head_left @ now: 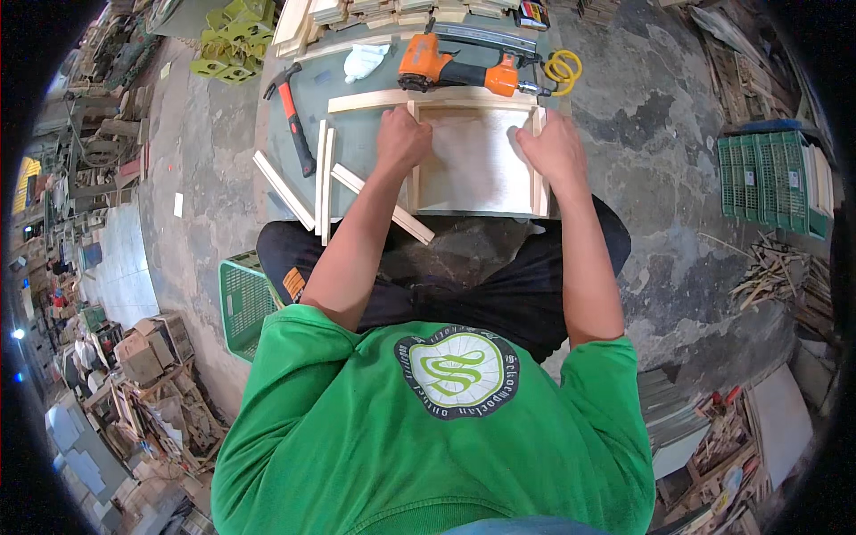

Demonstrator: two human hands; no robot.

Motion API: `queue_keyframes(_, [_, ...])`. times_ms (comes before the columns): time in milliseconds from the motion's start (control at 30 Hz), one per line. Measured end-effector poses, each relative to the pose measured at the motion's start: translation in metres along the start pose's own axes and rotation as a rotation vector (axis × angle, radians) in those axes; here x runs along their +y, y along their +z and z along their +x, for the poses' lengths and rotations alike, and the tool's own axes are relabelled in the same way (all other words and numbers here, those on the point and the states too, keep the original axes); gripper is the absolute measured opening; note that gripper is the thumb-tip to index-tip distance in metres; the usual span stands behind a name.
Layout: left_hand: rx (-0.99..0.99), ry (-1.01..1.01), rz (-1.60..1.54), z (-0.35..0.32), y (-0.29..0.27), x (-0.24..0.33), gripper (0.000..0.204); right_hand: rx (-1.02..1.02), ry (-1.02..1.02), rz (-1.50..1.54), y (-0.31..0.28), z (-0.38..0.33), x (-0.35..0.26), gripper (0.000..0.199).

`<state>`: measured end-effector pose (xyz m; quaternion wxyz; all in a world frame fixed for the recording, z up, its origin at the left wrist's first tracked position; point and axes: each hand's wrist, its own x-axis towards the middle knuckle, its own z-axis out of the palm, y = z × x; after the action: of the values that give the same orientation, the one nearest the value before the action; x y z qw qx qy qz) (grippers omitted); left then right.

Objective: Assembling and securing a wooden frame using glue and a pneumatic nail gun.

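Note:
A shallow wooden frame (pixel 540 187) lies around a pale panel (pixel 473 174) on the low work table in front of me. My left hand (pixel 406 141) is closed around the far end of its left side strip (pixel 413 187). On the opposite side, my right hand (pixel 555 153) grips the right side strip near its far corner. A longer wooden strip (pixel 370 101) runs across the far ends of both sides. Just beyond it lies an orange and black nail gun (pixel 464 69). My fingertips are partly hidden behind the wood.
Left of the frame lie a hammer (pixel 294 120) and several loose wooden strips (pixel 283 190). A white crumpled-looking item (pixel 364 62) sits beyond them. Stacked wood (pixel 374 13) fills the table's far end. Green crates (pixel 242 303) (pixel 762 183) stand on the floor at either side.

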<state>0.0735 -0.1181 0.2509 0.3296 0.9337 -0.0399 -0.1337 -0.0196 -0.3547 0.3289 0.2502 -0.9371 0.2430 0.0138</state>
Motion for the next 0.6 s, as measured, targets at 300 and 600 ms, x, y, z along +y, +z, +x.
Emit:
queue_keyframes(300, [0.052,-0.04,0.071,-0.011,-0.008,0.022,0.036,-0.065,0.055,0.031,0.014,0.02,0.011,0.041])
queue_keyframes(600, [0.109,-0.062,0.056,-0.012,-0.009,0.022,0.034,0.001,0.003,0.108,0.027,0.028,0.014,0.032])
